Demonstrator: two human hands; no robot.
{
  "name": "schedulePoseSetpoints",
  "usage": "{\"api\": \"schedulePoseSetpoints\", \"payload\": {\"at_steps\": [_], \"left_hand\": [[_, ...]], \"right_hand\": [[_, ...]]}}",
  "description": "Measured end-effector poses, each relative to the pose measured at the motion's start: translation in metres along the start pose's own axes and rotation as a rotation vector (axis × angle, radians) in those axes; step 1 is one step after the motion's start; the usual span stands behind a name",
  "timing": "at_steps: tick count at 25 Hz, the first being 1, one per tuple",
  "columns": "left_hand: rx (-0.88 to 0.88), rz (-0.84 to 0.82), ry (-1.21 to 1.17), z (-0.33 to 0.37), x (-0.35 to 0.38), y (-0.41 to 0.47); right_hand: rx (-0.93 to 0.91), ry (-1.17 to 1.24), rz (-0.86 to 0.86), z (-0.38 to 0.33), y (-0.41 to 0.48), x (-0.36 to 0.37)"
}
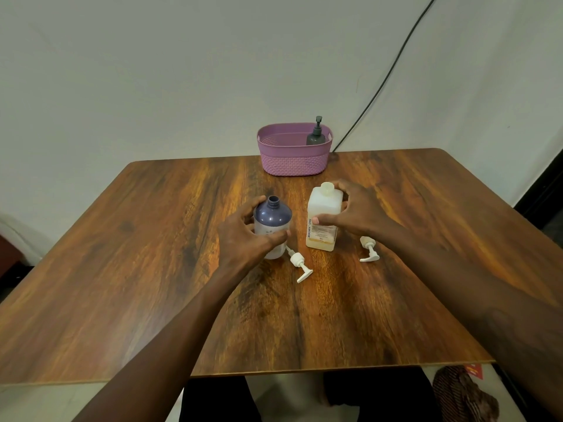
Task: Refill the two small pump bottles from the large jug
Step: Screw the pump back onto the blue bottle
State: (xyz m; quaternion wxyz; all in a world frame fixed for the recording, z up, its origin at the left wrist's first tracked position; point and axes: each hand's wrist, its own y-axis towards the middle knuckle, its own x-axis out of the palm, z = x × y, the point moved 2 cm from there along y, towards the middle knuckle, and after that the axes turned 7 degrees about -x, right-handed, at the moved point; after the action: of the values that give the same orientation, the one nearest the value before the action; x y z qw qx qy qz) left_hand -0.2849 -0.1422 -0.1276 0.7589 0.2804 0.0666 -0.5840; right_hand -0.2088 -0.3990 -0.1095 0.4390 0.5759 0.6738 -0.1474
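A small bottle [272, 222] with a dark blue top and an open neck stands upright on the wooden table [152, 254]. My left hand [243, 236] is wrapped around it. To its right stands the pale rectangular jug [323, 220], uncapped, with a little yellowish liquid at the bottom. My right hand [353, 213] grips the jug from the right side. Two white pump heads lie on the table: one [300, 264] in front of the bottle, the other [369, 249] under my right wrist. A grey pump bottle [316, 135] stands in the purple basket.
The purple basket [294, 161] sits at the table's far edge by the wall. A black cable [393, 71] runs down the wall behind it. My legs and a patterned item [463, 394] show below the near edge.
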Motion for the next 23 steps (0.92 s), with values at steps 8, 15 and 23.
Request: {"api": "schedulePoseSetpoints", "payload": {"at_steps": [8, 15, 23], "left_hand": [[-0.029, 0.018, 0.001, -0.006, -0.01, -0.009], [-0.047, 0.009, 0.046, -0.009, -0.032, -0.015], [-0.087, 0.102, 0.056, -0.023, -0.05, -0.019]], "right_hand": [[-0.335, -0.188, 0.13, -0.035, -0.006, -0.001], [-0.891, -0.377, -0.013, -0.063, -0.009, 0.031], [-0.804, -0.675, -0.625, -0.058, -0.024, 0.085]]}}
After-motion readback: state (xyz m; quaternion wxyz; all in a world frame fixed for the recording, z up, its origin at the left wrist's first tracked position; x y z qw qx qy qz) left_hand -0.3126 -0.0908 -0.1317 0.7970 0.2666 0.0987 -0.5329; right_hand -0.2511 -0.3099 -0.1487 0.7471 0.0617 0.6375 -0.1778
